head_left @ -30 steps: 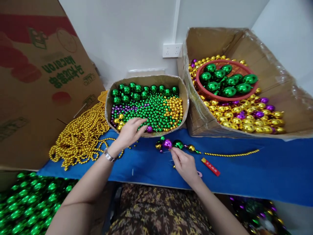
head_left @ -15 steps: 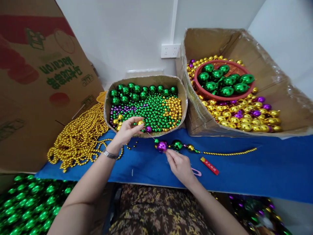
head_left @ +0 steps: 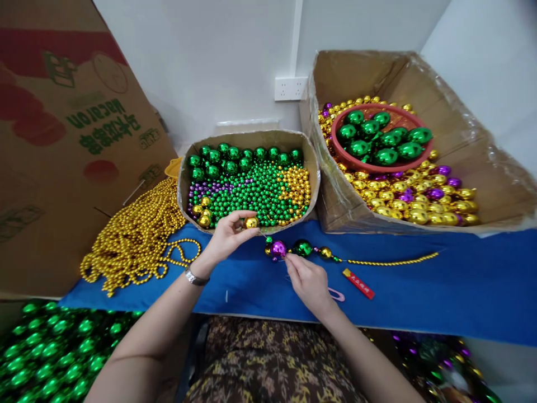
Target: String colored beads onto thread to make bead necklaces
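My left hand (head_left: 229,238) pinches a large shiny gold bead (head_left: 251,222) between thumb and fingers at the near rim of the smaller cardboard box. From there a thin line runs toward a small green bead (head_left: 269,239). My right hand (head_left: 308,280) is closed, its fingertips at the lower edge of a large purple bead (head_left: 278,248) on the string of beads. Rightward along that string come a large green bead (head_left: 302,248), a gold bead (head_left: 325,253) and a length of tiny gold beads (head_left: 394,259), lying over the blue cloth.
The smaller box (head_left: 314,196) holds green, purple and gold beads. A larger box (head_left: 335,215) at right contains gold and purple beads and a red basin (head_left: 335,143) of green ones. Gold bead strands (head_left: 130,240) lie left. A red packet (head_left: 358,284) and pink clip (head_left: 337,295) rest nearby.
My left hand has moved right and slightly down with the gold bead, closer to the string. The purple bead beside it no longer shows. My right hand stays almost in place.
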The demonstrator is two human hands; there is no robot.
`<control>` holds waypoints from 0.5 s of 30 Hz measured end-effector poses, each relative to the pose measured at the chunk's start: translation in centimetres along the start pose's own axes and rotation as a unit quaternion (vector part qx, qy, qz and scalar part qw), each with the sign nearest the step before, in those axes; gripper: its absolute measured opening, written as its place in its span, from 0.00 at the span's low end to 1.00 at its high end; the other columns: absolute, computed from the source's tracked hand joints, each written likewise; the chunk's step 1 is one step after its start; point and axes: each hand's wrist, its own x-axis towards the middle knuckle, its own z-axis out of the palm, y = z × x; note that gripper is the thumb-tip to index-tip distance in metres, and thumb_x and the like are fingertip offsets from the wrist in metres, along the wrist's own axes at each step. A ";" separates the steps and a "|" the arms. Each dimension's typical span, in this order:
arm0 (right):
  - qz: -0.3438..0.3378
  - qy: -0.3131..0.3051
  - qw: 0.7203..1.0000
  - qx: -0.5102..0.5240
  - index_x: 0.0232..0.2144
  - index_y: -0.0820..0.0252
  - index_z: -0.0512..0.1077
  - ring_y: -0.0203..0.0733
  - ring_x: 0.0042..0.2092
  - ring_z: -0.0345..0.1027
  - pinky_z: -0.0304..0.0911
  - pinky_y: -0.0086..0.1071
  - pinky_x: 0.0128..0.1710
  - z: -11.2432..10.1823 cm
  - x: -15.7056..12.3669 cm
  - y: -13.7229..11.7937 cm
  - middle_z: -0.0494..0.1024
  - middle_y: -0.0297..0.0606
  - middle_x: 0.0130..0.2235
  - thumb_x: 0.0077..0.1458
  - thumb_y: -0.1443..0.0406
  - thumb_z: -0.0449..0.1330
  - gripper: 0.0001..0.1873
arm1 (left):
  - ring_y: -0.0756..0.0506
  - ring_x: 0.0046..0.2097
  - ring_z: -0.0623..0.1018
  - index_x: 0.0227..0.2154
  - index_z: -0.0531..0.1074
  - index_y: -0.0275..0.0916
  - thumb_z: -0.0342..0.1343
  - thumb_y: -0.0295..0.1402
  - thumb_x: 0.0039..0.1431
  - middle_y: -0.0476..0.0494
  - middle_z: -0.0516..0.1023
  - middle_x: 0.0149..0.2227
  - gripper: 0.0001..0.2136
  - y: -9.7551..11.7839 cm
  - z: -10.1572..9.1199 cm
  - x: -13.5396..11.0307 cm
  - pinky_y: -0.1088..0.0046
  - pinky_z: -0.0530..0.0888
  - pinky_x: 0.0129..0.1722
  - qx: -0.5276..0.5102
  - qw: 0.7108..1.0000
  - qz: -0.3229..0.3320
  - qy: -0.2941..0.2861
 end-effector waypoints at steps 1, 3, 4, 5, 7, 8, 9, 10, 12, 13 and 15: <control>0.008 -0.001 1.000 -0.001 0.40 0.59 0.73 0.40 0.34 0.77 0.63 0.28 0.34 0.0 0.0 -0.1 0.82 0.39 0.35 0.66 0.64 0.48 0.14 | 0.47 0.40 0.78 0.46 0.74 0.37 0.67 0.34 0.48 0.41 0.79 0.42 0.20 -0.1 0.3 -0.2 0.69 0.77 0.43 -0.002 1.000 0.003 -0.008; 0.037 -0.009 0.999 0.009 0.40 0.61 0.72 0.40 0.31 0.75 0.61 0.29 0.31 0.0 0.1 -0.3 0.81 0.39 0.32 0.66 0.63 0.48 0.14 | 0.47 0.42 0.77 0.46 0.75 0.37 0.66 0.35 0.50 0.41 0.78 0.43 0.19 -0.4 0.9 -0.7 0.69 0.77 0.42 -0.035 0.999 -0.009 -0.018; 0.052 -0.016 0.998 0.019 0.39 0.61 0.71 0.39 0.29 0.74 0.61 0.29 0.30 -0.1 0.1 -0.3 0.80 0.38 0.29 0.66 0.62 0.48 0.13 | 0.48 0.41 0.77 0.46 0.75 0.38 0.65 0.35 0.51 0.42 0.78 0.43 0.18 -0.5 1.2 -0.9 0.70 0.78 0.42 -0.061 0.998 -0.022 -0.018; 0.064 -0.026 0.997 0.032 0.38 0.61 0.70 0.39 0.28 0.73 0.60 0.29 0.29 -0.2 0.2 -0.4 0.78 0.37 0.28 0.66 0.62 0.47 0.13 | 0.48 0.40 0.76 0.46 0.75 0.38 0.65 0.36 0.52 0.42 0.78 0.42 0.18 -0.7 1.4 -1.0 0.70 0.78 0.41 -0.088 0.995 -0.036 -0.012; 0.066 -0.045 0.994 0.069 0.39 0.60 0.69 0.39 0.30 0.74 0.62 0.29 0.31 -0.6 0.1 -0.3 0.78 0.37 0.29 0.66 0.63 0.46 0.12 | 0.49 0.40 0.76 0.45 0.76 0.39 0.65 0.36 0.51 0.43 0.78 0.41 0.18 -0.9 1.7 -1.2 0.71 0.79 0.40 -0.132 0.990 -0.059 0.007; 0.057 -0.052 0.993 0.087 0.41 0.60 0.68 0.40 0.34 0.74 0.64 0.29 0.34 -0.7 0.1 -0.3 0.78 0.38 0.32 0.66 0.64 0.46 0.12 | 0.49 0.40 0.76 0.46 0.75 0.39 0.66 0.35 0.51 0.44 0.77 0.42 0.18 -0.9 1.8 -1.2 0.72 0.79 0.40 -0.147 0.987 -0.067 0.016; 0.047 -0.055 0.992 0.102 0.42 0.59 0.68 0.40 0.37 0.74 0.65 0.29 0.37 -0.9 0.1 -0.2 0.78 0.39 0.36 0.66 0.65 0.45 0.12 | 0.49 0.41 0.76 0.46 0.75 0.39 0.66 0.35 0.50 0.44 0.77 0.42 0.19 -0.9 1.8 -1.2 0.73 0.78 0.40 -0.160 0.984 -0.074 0.025; 0.039 -0.054 0.991 0.112 0.44 0.58 0.68 0.40 0.40 0.74 0.66 0.30 0.39 -1.0 0.1 -0.1 0.77 0.40 0.38 0.66 0.65 0.45 0.13 | 0.49 0.41 0.76 0.46 0.75 0.40 0.67 0.34 0.49 0.44 0.77 0.42 0.20 -0.9 1.8 -1.2 0.73 0.78 0.40 -0.171 0.982 -0.080 0.033; 0.033 -0.040 0.992 0.116 0.45 0.58 0.69 0.40 0.40 0.72 0.66 0.31 0.40 -1.1 0.0 0.1 0.75 0.42 0.40 0.66 0.65 0.45 0.14 | 0.49 0.41 0.76 0.46 0.74 0.39 0.68 0.33 0.47 0.44 0.76 0.41 0.21 -0.9 1.7 -1.2 0.74 0.79 0.39 -0.187 0.977 -0.091 0.044; 0.034 -0.031 0.992 0.114 0.45 0.58 0.70 0.40 0.39 0.72 0.67 0.31 0.40 -1.1 -0.1 0.2 0.74 0.42 0.39 0.66 0.65 0.46 0.14 | 0.49 0.40 0.76 0.45 0.74 0.38 0.69 0.33 0.46 0.44 0.77 0.39 0.21 -0.9 1.7 -1.2 0.74 0.79 0.38 -0.190 0.976 -0.097 0.047; 0.041 -0.013 0.993 0.114 0.44 0.58 0.71 0.40 0.38 0.72 0.66 0.32 0.39 -1.1 -0.2 0.2 0.74 0.41 0.37 0.66 0.65 0.47 0.14 | 0.50 0.38 0.76 0.42 0.75 0.37 0.69 0.33 0.46 0.44 0.77 0.36 0.19 -0.8 1.7 -1.3 0.74 0.78 0.37 -0.186 0.976 -0.103 0.048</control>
